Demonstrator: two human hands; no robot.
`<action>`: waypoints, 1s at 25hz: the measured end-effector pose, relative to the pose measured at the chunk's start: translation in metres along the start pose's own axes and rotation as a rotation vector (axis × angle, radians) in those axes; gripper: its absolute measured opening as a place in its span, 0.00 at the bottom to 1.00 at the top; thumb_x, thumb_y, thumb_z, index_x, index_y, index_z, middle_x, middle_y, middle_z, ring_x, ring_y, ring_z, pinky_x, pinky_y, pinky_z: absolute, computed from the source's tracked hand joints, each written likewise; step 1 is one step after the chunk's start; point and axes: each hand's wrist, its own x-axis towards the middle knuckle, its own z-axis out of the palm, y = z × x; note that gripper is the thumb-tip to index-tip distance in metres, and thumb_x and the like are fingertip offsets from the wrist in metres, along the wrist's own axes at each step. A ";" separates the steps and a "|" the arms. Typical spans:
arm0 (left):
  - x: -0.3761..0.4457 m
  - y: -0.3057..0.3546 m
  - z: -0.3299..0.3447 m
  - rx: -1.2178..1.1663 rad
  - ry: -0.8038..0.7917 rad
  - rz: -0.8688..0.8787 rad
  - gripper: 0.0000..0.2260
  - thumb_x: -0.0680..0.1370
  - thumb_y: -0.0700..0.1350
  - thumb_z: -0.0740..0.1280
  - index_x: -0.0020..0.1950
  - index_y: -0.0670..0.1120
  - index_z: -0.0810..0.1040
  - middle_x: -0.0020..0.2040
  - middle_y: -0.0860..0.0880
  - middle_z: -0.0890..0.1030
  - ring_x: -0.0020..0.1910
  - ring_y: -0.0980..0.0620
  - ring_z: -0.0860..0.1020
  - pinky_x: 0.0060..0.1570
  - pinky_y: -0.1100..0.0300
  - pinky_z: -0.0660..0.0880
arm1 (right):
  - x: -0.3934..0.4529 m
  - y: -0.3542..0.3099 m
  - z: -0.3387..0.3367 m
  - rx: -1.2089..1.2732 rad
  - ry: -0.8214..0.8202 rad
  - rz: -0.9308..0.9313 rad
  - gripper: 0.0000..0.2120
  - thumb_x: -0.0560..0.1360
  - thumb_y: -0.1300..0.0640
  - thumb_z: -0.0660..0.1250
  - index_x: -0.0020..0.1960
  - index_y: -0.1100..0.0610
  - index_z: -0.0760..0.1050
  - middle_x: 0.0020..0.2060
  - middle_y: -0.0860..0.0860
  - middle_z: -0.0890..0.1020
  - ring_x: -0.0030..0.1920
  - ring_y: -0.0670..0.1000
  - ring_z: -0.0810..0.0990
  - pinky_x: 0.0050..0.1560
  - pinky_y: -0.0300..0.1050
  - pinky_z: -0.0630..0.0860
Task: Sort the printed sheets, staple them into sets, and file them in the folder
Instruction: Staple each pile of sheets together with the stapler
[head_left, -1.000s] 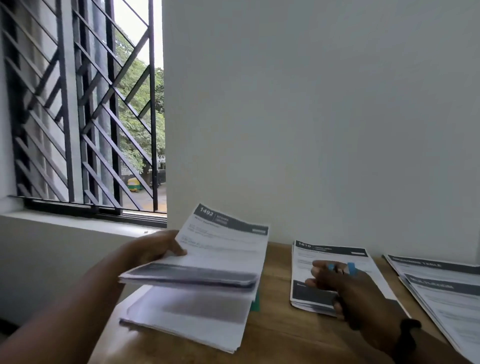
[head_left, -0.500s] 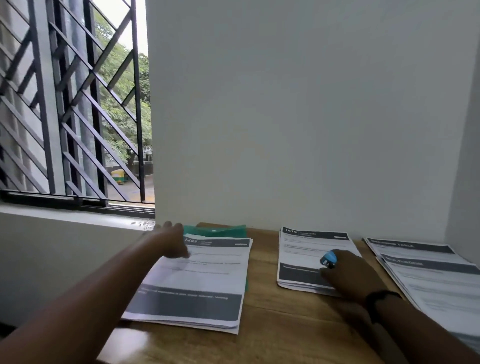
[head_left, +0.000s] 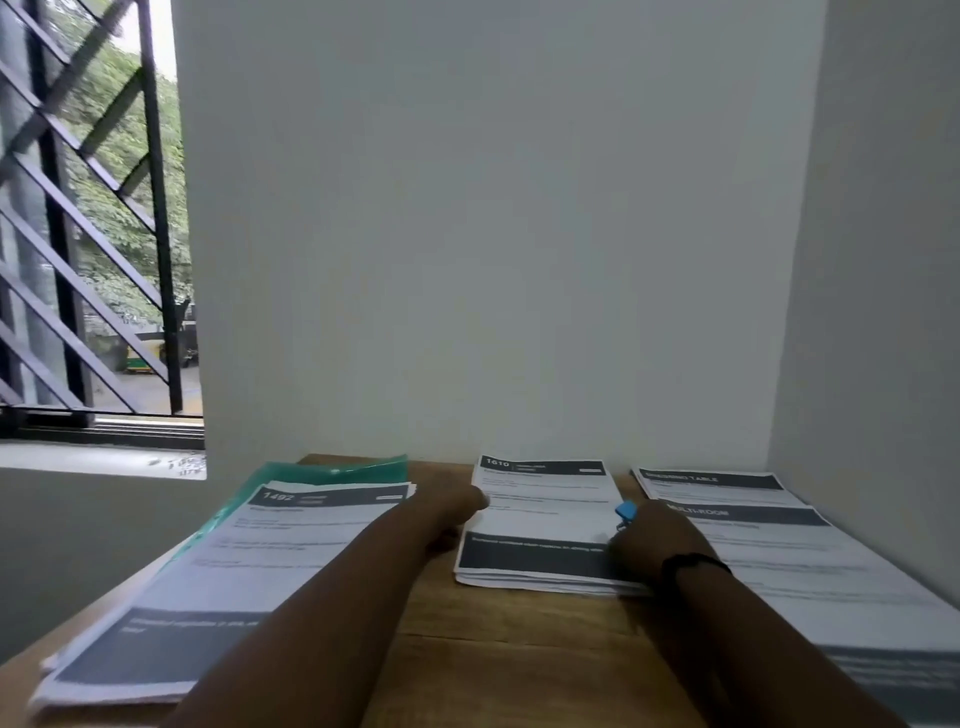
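Observation:
Several stacks of printed sheets lie on the wooden table (head_left: 519, 634). The left stack, headed 1492 (head_left: 249, 551), rests on a green folder (head_left: 332, 470). The middle stack is headed 1610 (head_left: 540, 519). My left hand (head_left: 457, 506) touches that stack's left edge, seen from behind, so its fingers are hard to make out. My right hand (head_left: 654, 543) rests on the stack's right edge and holds a small blue object (head_left: 626, 512), perhaps a stapler. A black band circles the right wrist.
Two more stacks lie at the right, one headed DRESSING TABLE (head_left: 717, 480) and a nearer MULTI-ROOM one (head_left: 810, 566). White walls close off the back and right side. A barred window (head_left: 88, 234) and its sill are at the left.
My left hand put the 1492 sheets down flat on the left stack, then moved right to the middle stack's left edge. The right hand stayed on that stack. The view shifted right.

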 end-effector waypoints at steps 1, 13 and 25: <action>0.003 0.000 0.003 0.010 0.024 0.016 0.08 0.78 0.45 0.68 0.44 0.44 0.71 0.38 0.48 0.74 0.32 0.53 0.73 0.27 0.64 0.68 | 0.001 0.000 0.000 0.010 0.003 -0.006 0.15 0.74 0.56 0.63 0.60 0.58 0.74 0.58 0.55 0.79 0.56 0.54 0.78 0.55 0.43 0.74; 0.014 0.004 0.007 0.465 0.052 0.176 0.08 0.75 0.35 0.66 0.53 0.41 0.76 0.58 0.42 0.80 0.56 0.46 0.78 0.58 0.55 0.76 | 0.004 -0.001 0.009 0.277 -0.079 0.058 0.20 0.72 0.62 0.67 0.63 0.61 0.72 0.54 0.56 0.79 0.46 0.52 0.76 0.43 0.39 0.71; -0.052 0.009 -0.041 -0.290 0.038 0.392 0.18 0.78 0.37 0.67 0.68 0.43 0.72 0.63 0.47 0.78 0.58 0.46 0.77 0.59 0.51 0.75 | -0.027 -0.014 -0.046 1.161 -0.105 -0.045 0.17 0.75 0.53 0.70 0.34 0.57 0.66 0.22 0.52 0.63 0.20 0.48 0.60 0.21 0.36 0.58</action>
